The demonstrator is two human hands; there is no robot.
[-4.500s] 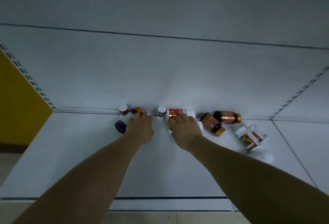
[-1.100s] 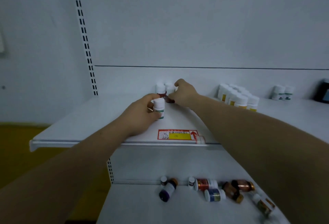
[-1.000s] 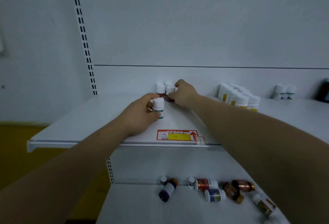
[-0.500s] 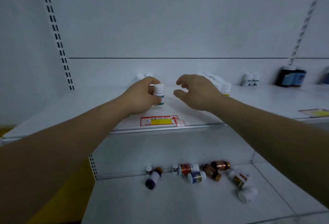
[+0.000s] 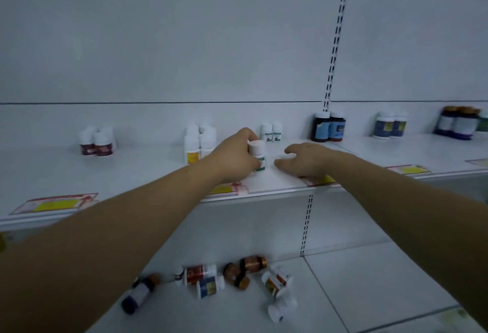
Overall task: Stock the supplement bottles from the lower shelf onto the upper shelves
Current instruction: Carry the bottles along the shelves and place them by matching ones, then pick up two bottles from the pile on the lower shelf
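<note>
My left hand (image 5: pixel 233 157) grips a small white bottle with a green label (image 5: pixel 258 154), upright over the upper shelf (image 5: pixel 148 171) near its front edge. My right hand (image 5: pixel 306 161) hovers just right of it, fingers loosely curled, holding nothing. Two matching green-label bottles (image 5: pixel 272 133) stand behind, near the back wall. On the lower shelf (image 5: pixel 369 285) several supplement bottles (image 5: pixel 237 276) lie on their sides, among them a purple one (image 5: pixel 137 294) and a white one (image 5: pixel 280 309).
The upper shelf also carries red-label bottles (image 5: pixel 96 142), yellow-label white bottles (image 5: pixel 198 142), dark blue-label bottles (image 5: pixel 328 126), and more groups at the far right (image 5: pixel 390 125). Price tags (image 5: pixel 56 204) sit on the front edge. A slotted upright (image 5: pixel 335 42) divides the bays.
The view swung right along the shelf. My left hand carried the green-label bottle rightward, past the yellow-label group. My right hand let go of the red-label bottles and now hangs free beside it.
</note>
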